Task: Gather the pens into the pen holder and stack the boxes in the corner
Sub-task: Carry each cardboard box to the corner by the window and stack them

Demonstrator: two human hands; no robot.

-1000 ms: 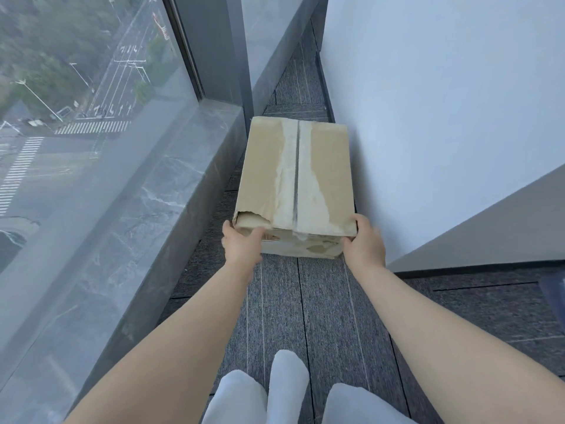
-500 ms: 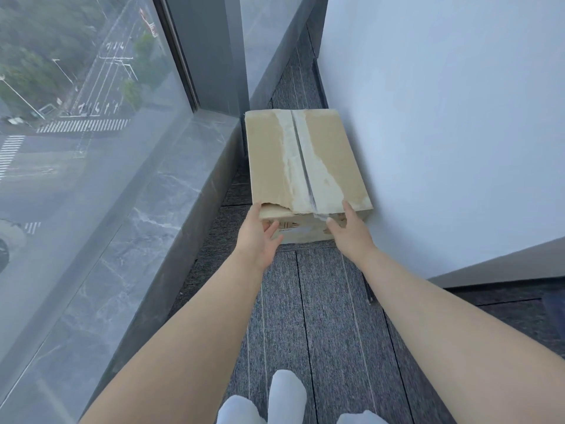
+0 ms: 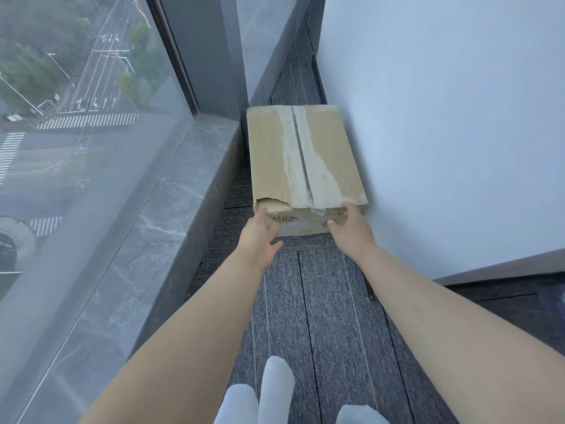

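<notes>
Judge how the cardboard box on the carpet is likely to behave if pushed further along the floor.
The cardboard box is low and flat, so it will probably slide, not tip. The ribbed carpet may drag on it. Its torn near-left top corner may buckle under the left hand; the right hand meets firmer card.

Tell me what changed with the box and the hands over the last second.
The cardboard box went forward along the carpet into the corner, ending against the white wall. The left hand and right hand gave up their corner grip a second ago; now they are open, fingers at its near end. Unchanged: torn tape strip on top, box flat on the floor, window ledge beside it.
</notes>
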